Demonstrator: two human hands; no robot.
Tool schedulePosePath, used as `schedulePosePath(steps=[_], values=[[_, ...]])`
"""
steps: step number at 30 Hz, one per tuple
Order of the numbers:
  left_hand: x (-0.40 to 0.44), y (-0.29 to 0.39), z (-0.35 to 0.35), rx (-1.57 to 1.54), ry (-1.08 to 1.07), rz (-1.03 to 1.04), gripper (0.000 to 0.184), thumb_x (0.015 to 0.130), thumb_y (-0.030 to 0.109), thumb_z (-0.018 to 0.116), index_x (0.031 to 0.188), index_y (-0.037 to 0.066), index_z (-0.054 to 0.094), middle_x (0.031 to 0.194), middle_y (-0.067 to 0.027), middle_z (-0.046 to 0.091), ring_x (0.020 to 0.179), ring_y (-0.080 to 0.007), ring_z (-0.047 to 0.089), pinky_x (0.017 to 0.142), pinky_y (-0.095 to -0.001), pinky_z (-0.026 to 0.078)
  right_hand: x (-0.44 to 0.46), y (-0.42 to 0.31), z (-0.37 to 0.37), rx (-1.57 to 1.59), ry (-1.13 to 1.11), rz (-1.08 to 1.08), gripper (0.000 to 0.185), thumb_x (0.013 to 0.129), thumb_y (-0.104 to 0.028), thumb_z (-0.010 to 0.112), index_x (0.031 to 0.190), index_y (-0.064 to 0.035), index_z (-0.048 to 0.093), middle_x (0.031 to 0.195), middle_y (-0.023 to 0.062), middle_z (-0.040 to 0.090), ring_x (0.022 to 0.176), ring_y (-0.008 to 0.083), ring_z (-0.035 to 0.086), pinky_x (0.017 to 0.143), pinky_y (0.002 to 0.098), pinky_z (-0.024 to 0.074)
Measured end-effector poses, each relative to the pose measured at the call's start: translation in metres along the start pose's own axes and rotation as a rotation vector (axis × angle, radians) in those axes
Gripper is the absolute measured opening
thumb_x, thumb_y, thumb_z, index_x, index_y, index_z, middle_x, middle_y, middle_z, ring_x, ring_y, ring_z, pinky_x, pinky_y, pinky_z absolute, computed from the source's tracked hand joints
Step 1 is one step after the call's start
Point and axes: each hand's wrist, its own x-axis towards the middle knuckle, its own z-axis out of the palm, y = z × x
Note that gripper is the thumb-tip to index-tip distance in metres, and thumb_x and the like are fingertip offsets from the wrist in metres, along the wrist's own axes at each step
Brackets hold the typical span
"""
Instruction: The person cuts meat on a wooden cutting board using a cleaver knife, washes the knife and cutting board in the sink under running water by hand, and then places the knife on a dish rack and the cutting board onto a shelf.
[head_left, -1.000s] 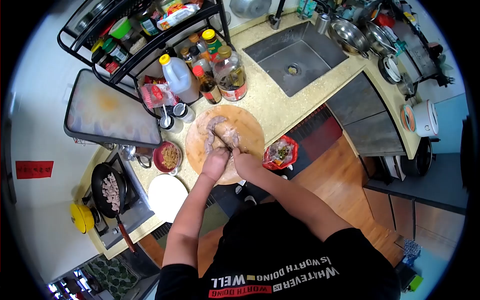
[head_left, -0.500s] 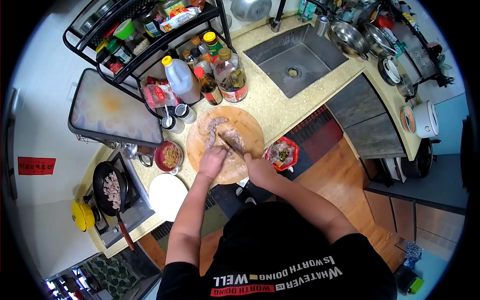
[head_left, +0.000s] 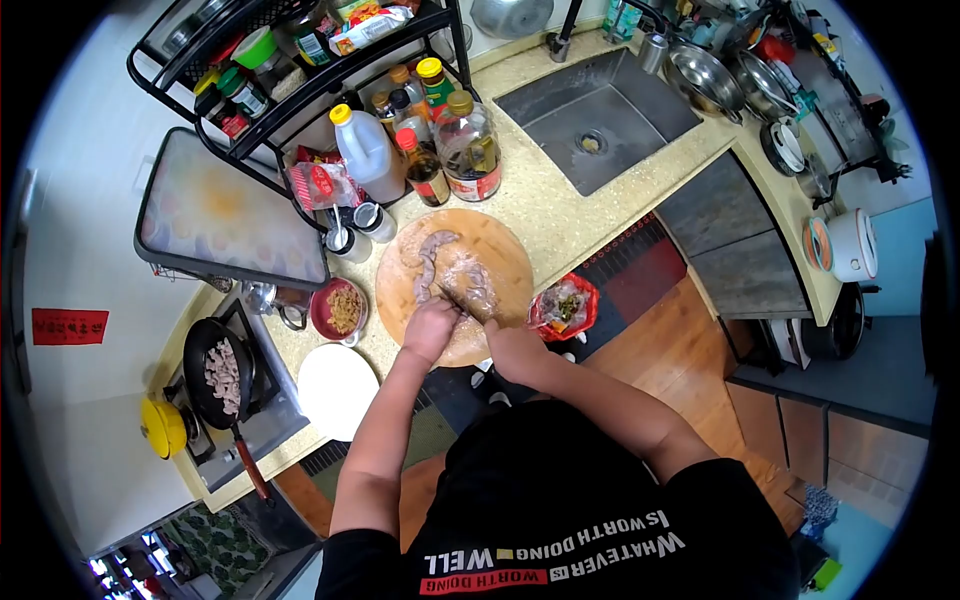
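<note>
A round wooden cutting board (head_left: 508,255) lies on the counter in front of me, dusted with something pale. A curved greyish-pink strip of raw meat (head_left: 430,262) runs down its left side to my left hand (head_left: 432,328). The fingers of that hand are bent and pressed together at the strip's near end; what lies under them is partly hidden. My right hand (head_left: 515,352) is closed round the handle of a knife (head_left: 462,306), whose dark blade points up and left across the board, close to my left fingertips. More pale meat (head_left: 478,285) lies just beyond the blade.
A red bin (head_left: 565,306) with scraps stands right of the board. To the left are a white plate (head_left: 338,392), a bowl of brownish food (head_left: 339,309) and a frying pan (head_left: 215,372) holding meat pieces. Bottles (head_left: 468,150) and a black rack (head_left: 300,95) stand behind; a sink (head_left: 598,120) is back right.
The knife and my right hand have come nearer to me and to the left, with the blade now lower on the board. My left hand has shifted slightly, still at the strip. The view has moved a little.
</note>
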Motion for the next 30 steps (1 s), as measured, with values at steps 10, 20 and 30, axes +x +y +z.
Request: schedulePosePath(steps=[10, 20, 30], values=[[-0.008, -0.004, 0.001, -0.033, 0.005, 0.064, 0.010, 0.079, 0.007, 0.067, 0.087, 0.003, 0.072, 0.086, -0.0101, 0.068, 0.083, -0.0296, 0.064, 0.078, -0.0386, 0.054, 0.044, -0.007, 0.029, 0.055, 0.074, 0.043, 0.019, 0.097, -0.012, 0.042, 0.108, 0.0002, 0.050, 0.088, 0.0246, 0.071, 0.083, 0.0390, 0.072, 0.070, 0.0487, 0.0576], [-0.014, -0.001, -0.010, -0.017, 0.110, 0.083, 0.016, 0.076, 0.003, 0.065, 0.091, 0.004, 0.071, 0.088, -0.0098, 0.067, 0.086, -0.0290, 0.065, 0.078, -0.0382, 0.055, 0.010, 0.004, -0.003, 0.052, 0.051, 0.020, 0.021, 0.089, -0.007, 0.050, 0.109, 0.0016, 0.048, 0.082, 0.0241, 0.070, 0.077, 0.0427, 0.070, 0.067, 0.0539, 0.0545], [-0.006, -0.023, -0.009, 0.027, -0.156, 0.107, 0.009, 0.080, 0.012, 0.061, 0.077, 0.007, 0.068, 0.080, -0.0079, 0.065, 0.085, -0.0267, 0.064, 0.077, -0.0369, 0.053, -0.004, -0.006, -0.012, 0.109, -0.132, -0.002, 0.021, 0.087, -0.004, 0.054, 0.105, 0.0023, 0.047, 0.088, 0.0261, 0.070, 0.084, 0.0414, 0.071, 0.072, 0.0503, 0.0559]])
